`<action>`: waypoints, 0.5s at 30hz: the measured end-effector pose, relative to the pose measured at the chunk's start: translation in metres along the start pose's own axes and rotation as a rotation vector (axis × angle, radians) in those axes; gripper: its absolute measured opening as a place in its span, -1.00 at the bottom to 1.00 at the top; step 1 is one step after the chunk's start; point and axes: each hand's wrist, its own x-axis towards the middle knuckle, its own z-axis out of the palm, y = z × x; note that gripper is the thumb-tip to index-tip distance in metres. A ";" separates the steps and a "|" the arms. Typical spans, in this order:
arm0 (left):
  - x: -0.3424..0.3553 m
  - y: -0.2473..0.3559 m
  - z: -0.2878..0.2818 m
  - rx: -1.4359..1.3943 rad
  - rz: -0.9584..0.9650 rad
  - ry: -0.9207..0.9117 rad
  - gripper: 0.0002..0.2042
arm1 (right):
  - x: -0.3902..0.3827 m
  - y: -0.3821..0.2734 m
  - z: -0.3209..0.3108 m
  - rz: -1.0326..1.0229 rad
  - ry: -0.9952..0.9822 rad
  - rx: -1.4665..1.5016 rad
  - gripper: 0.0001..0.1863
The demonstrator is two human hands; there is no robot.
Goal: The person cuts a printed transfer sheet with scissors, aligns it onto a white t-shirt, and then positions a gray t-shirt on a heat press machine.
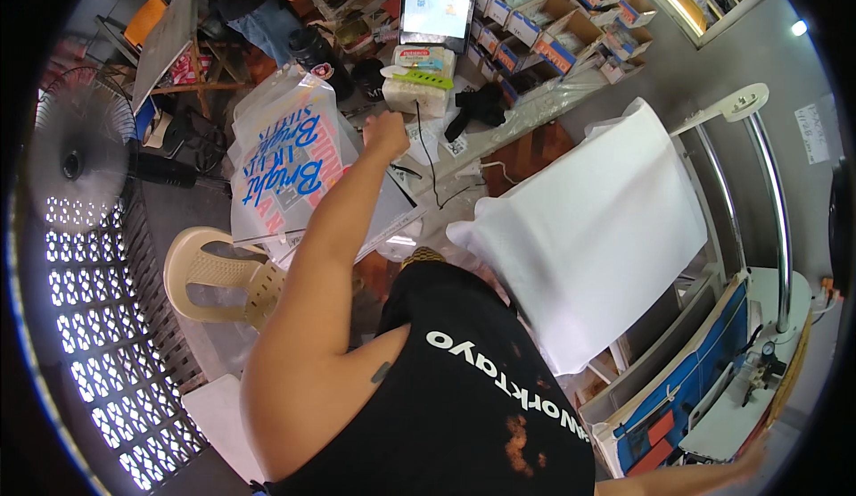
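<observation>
Printed clear sheets [267, 152], just beside left hand [387, 137], left of its curled fingers [382, 123]

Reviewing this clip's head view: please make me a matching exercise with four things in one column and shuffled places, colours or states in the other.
Things
1. left hand
2. plastic chair
3. display screen
4. large white cover

Descriptions
A. lit, at the top of the picture
B. draped, on the person's right
C. beige, on the person's left
D. near the printed plastic sheets

Pairs: 1-D, 2-C, 3-A, 4-B
</observation>
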 end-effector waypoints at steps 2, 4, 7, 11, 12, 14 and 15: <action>0.011 0.006 0.015 0.029 -0.008 0.002 -0.46 | 0.011 0.015 0.017 -0.070 0.014 0.005 -0.56; -0.001 0.004 0.016 -0.014 0.040 0.022 -0.45 | 0.014 0.032 0.032 -0.125 0.025 0.004 -0.59; -0.037 -0.017 -0.009 -0.111 0.060 0.357 -0.36 | 0.012 0.061 0.053 -0.222 0.059 -0.001 -0.63; -0.071 -0.063 -0.028 -0.049 -0.534 0.419 -0.28 | 0.002 0.066 0.075 -0.396 0.206 0.064 -0.66; -0.072 -0.072 -0.026 -0.073 -0.609 0.358 -0.27 | 0.004 0.070 0.077 -0.405 0.197 0.066 -0.66; -0.071 -0.078 -0.021 -0.050 -0.521 0.372 -0.37 | 0.012 0.081 0.083 -0.298 0.026 0.033 -0.66; -0.066 -0.079 -0.018 -0.042 -0.494 0.380 -0.43 | 0.021 0.088 0.082 -0.242 -0.054 0.011 -0.66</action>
